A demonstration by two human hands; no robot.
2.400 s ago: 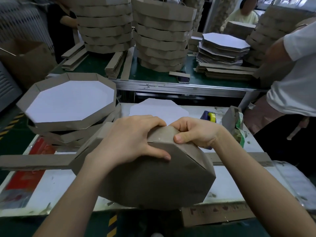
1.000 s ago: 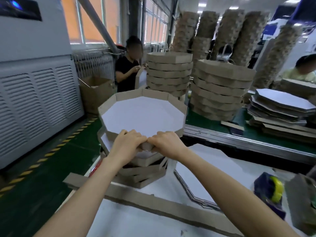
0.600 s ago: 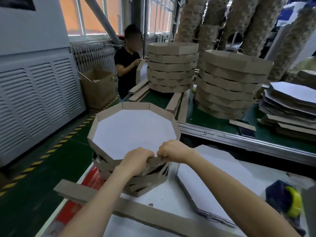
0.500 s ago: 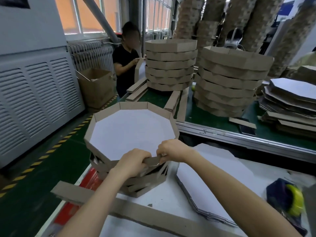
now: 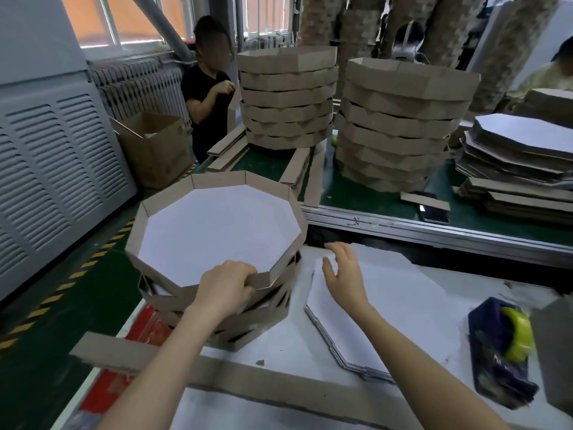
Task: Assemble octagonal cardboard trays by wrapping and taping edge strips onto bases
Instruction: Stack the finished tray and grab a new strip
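Octagonal tray (image 5: 217, 179): sat open side up, level, topmost on the pile of trays (image 5: 263, 318) at the left end of the table (image 5: 288, 346). Left hand (image 5: 224, 288): gripped its near wall, fingers curled over the rim. Right hand (image 5: 342, 274): apart, holding nothing, fingers spread above the flat bases (image 5: 403, 305). Edge strip (image 5: 248, 383): lay flat before the worker, long axis left to right

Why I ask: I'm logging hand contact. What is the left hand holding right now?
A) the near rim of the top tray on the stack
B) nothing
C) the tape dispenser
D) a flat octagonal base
A: the left hand grips the near wall of the top tray on the stack, while the right hand is open above the flat bases.
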